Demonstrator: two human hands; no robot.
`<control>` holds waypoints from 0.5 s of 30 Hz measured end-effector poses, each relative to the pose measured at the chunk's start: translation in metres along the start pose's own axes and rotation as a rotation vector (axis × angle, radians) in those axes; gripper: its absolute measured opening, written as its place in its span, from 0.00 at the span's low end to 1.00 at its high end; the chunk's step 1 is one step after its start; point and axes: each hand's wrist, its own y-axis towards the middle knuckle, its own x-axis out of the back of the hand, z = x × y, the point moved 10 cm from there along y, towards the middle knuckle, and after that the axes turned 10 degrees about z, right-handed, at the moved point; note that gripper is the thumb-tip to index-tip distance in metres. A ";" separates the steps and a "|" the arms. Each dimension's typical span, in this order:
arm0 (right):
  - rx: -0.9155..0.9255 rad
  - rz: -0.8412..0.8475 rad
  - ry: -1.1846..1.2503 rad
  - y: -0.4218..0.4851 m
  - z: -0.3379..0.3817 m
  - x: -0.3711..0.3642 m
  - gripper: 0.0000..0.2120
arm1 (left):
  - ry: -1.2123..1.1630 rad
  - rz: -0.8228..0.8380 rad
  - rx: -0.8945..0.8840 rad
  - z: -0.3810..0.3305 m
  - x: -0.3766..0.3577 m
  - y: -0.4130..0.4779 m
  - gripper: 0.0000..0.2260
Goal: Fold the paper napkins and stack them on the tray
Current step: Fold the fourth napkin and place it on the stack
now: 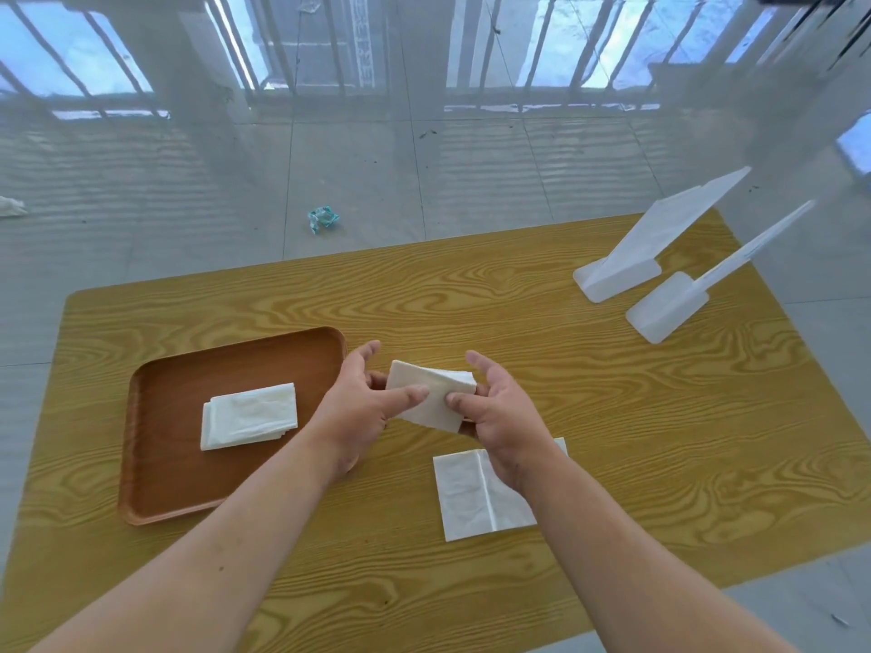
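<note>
Both hands meet above the middle of the yellow wood-grain desk (542, 332), pinching one folded napkin (431, 393) between them; the left hand (363, 407) presses its thumb on the napkin's near-left part with fingers behind it; the right hand (499, 417) grips the right edge, thumb on top, index finger raised; the napkin is lifted off the desk, just right of the brown tray (160, 464); a small stack of folded napkins (250, 415) lies in the tray's middle; an unfolded napkin (471, 497) lies flat on the desk under the right wrist; two white plastic stands (660, 275) sit at the far right corner.
</note>
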 end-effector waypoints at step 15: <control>0.084 0.208 -0.212 -0.009 0.041 -0.004 0.26 | 0.233 0.251 0.018 -0.005 -0.005 0.005 0.08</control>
